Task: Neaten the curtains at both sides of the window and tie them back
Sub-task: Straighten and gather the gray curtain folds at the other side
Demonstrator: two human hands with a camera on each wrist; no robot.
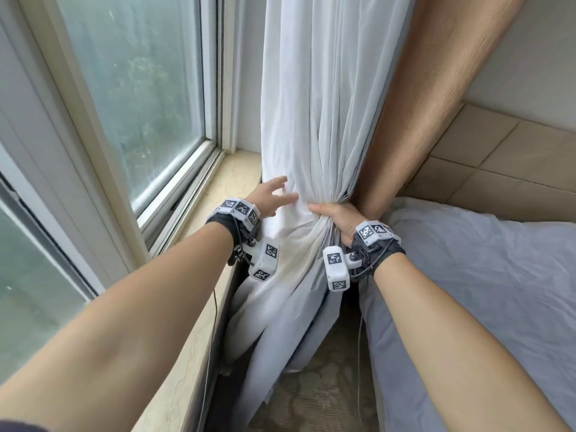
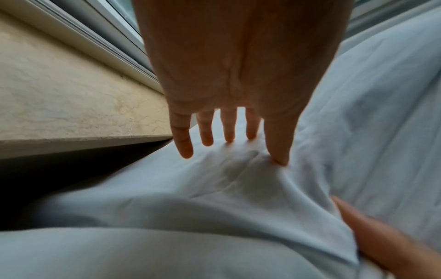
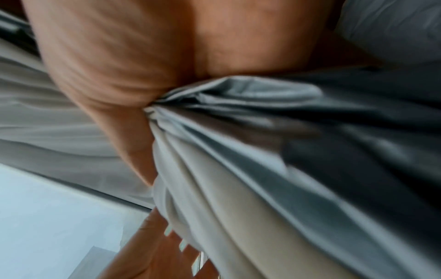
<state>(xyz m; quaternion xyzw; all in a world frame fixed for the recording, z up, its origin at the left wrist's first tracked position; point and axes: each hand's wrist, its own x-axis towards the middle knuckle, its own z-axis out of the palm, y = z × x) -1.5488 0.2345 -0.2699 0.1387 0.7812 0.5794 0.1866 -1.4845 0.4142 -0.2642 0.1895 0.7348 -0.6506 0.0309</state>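
A white sheer curtain hangs right of the window, with a grey lining edge behind it and a tan drape further right. My right hand grips the white curtain bunched at sill height; in the right wrist view the gathered folds run into the palm of that hand. My left hand lies on the curtain's left side with straight, spread fingers. In the left wrist view its fingertips press into the white curtain. No tie-back is in view.
A beige stone windowsill runs along the window on the left. A bed with a grey sheet stands close on the right. A narrow strip of patterned carpet lies between them, where the curtain's lower end hangs.
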